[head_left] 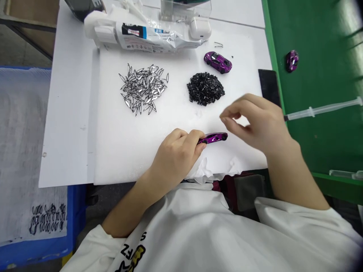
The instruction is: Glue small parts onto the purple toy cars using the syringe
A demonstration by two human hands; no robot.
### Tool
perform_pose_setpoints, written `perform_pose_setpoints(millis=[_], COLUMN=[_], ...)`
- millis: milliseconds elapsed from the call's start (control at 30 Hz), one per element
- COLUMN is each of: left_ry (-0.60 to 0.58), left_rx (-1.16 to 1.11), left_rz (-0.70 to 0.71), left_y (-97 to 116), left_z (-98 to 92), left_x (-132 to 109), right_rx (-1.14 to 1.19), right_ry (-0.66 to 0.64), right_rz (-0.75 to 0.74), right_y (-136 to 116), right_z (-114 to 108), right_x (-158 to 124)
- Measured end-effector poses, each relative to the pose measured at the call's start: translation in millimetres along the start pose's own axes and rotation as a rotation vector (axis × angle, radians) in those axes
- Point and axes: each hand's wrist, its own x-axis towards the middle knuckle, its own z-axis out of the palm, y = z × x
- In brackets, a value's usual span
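My left hand (176,155) grips a glossy purple toy car (217,138) at its rear end, low on the white foam board (127,143). My right hand (252,122) hangs just right of that car, its fingers bunched with nothing visible in them. Farther up the board lie a loose heap of small black pieces (205,88) and a spread of thin silver-edged slivers (143,88). A second purple toy car (217,62) stands above the black heap, and a third (292,60) lies on the green mat (320,151).
A plastic syringe (320,111) lies on the green mat. Along the far edge sit a white adhesive tube in its packet (141,36), a white earbud case (200,28) and a clear plastic box (184,9). A crumpled tissue (204,170) sits at the near edge, beside a blue bin (76,211) on the left.
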Motion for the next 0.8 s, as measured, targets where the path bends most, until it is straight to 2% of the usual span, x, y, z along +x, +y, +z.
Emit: perform_pose_setpoints(millis=[67,133,367,600,800], left_ry=[0.0,-0.003,-0.012,-0.002,-0.01], left_rx=[-0.001,-0.001,-0.005,-0.006,-0.01], left_rz=[0.004,0.001,-0.016,-0.004,-0.01], left_y=[0,0,1,0,0], left_z=[0.2,0.3,0.2,0.7,0.4], left_x=[0,0,0,0,0], right_rx=[-0.044,-0.103,-0.126,-0.132,-0.146], right_ry=[0.129,0.197,0.182,0.279,0.292], right_rz=[-0.065,-0.135,-0.168,-0.251,-0.231], right_y=[-15,-25,-26,-26,-27], right_z=[0,4,12,15,18], right_x=[-13,-23,-33,-31,-33])
